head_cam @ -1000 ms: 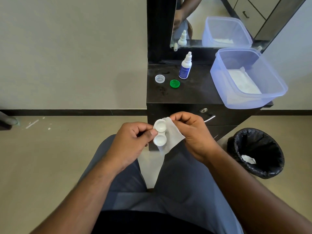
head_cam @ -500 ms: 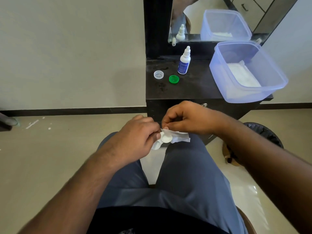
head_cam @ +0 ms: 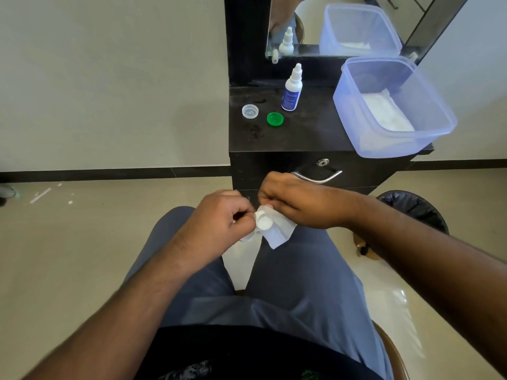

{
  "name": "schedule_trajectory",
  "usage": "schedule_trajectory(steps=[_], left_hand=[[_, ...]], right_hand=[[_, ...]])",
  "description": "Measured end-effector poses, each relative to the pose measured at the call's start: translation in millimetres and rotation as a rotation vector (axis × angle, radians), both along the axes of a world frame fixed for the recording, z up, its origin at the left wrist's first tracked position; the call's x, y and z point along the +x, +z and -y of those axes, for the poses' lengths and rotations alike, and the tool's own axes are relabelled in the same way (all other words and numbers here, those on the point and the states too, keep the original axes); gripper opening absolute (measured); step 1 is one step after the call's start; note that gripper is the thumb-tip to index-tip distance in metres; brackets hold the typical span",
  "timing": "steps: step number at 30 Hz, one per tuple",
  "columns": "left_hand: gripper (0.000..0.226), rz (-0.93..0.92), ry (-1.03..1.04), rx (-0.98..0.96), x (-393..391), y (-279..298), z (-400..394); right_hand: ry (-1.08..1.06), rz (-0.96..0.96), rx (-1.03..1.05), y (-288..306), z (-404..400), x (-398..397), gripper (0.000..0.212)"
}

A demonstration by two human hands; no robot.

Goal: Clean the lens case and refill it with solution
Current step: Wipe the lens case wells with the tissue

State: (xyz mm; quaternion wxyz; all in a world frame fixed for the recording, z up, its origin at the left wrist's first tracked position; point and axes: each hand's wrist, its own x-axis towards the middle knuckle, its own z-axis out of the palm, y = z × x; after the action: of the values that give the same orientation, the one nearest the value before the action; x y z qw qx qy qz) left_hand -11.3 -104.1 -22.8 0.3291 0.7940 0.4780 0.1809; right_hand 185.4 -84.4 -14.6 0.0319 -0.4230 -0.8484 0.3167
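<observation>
Over the person's lap, the left hand (head_cam: 219,215) curls round the white lens case (head_cam: 264,222), pinching it at its left end, so only one round well shows plainly. Just right of it, the right hand (head_cam: 290,201) pinches a white tissue (head_cam: 279,233) against the case; its fingertips are tucked under and hidden, and the tissue seems to wrap the case's far well, though the blur makes that hard to confirm. Beyond the hands stands a black cabinet (head_cam: 288,138). On its top, from the left, lie a clear cap (head_cam: 250,111) and a green cap (head_cam: 275,118), near each other but apart, then the upright solution bottle (head_cam: 292,90) just behind them. Further right a translucent tub (head_cam: 395,105) holds white tissues and overhangs the cabinet's front edge. A mirror (head_cam: 310,23) behind repeats bottle and tub. Low on the right, the forearm partly covers a black-lined bin (head_cam: 411,207).
</observation>
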Motion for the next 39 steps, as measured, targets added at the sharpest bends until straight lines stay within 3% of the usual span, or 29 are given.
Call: schedule_trajectory(steps=[5,13,18,21,27,35,39], left_hand=[[0.014,0.227,0.203,0.023,9.0,-3.9,3.0],[0.025,0.239,0.251,0.309,13.4,-13.2,5.0],[0.013,0.376,0.352,0.248,12.4,-4.0,3.7],[0.01,0.361,0.334,0.186,13.5,-1.3,2.9],[0.017,0.47,0.363,-0.028,11.8,-2.4,1.1],[0.02,0.587,0.497,0.062,18.8,-0.9,6.0],[0.012,0.468,0.397,0.047,12.3,-0.8,-0.6]], right_hand=[[-0.35,-0.306,-0.038,-5.0,8.7,-0.2,0.01],[-0.611,-0.522,-0.059,-4.4,17.3,-8.6,0.009],[-0.737,-0.729,-0.096,-10.1,23.7,-15.5,0.014],[-0.837,-0.866,-0.134,-12.6,28.5,-21.5,0.015],[-0.887,-0.865,-0.183,-17.7,33.6,-27.1,0.015],[-0.982,-0.835,-0.122,-19.8,30.7,-41.3,0.01],[-0.946,-0.814,-0.184,-20.0,32.1,-36.7,0.012]])
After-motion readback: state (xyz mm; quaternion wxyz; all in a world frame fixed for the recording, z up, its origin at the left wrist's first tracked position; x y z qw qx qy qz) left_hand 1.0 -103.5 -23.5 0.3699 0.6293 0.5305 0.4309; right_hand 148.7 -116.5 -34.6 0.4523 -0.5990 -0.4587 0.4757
